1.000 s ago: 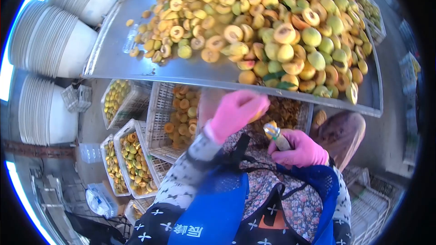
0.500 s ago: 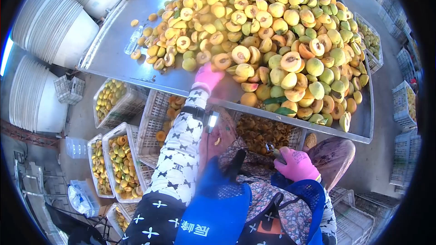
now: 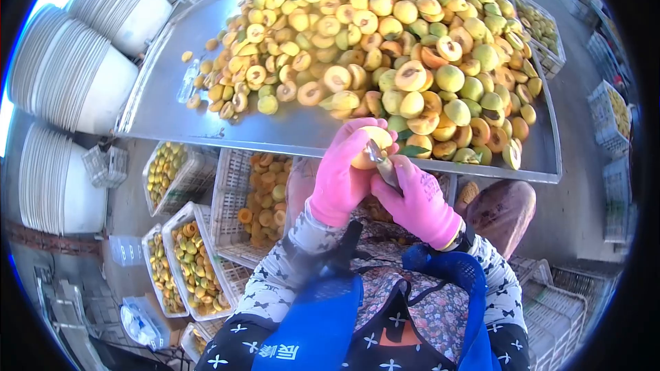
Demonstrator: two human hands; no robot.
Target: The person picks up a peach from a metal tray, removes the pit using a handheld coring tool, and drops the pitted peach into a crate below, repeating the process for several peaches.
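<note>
Just off the near edge of the counter (image 3: 165, 96), both pink-gloved hands meet. The left hand (image 3: 340, 178) has its fingers closed around a yellow fruit (image 3: 372, 143), holding it up level with the counter's rim. The right hand (image 3: 418, 200) grips a small metal tool (image 3: 380, 159) in closed fingers, its tip touching the fruit's lower side. On the counter lies a broad pile of fruit (image 3: 399, 48), whole and halved, crowding toward its right end. Under the counter stand slatted crates (image 3: 265, 189) holding more fruit. To the left of the counter rise stacked white tubs (image 3: 82, 75).
</note>
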